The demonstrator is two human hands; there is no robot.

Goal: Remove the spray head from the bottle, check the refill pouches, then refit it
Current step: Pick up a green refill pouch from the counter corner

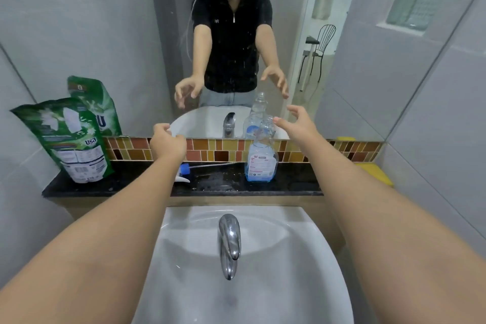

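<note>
Both grips empty: left hand (168,143) loosely curled, right hand (297,123) spread wide beside the neck of the clear plastic bottle of blue liquid (261,158). Blue-and-white spray head (184,171) lies on the black tabletop (289,181), parked for refitting; green refill pouch (71,139) leans against the wall, left.

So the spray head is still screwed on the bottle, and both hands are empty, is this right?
Not quite. In the head view the spray head lies on the black ledge, off the bottle, whose neck is open. The left hand and right hand are indeed empty.
</note>
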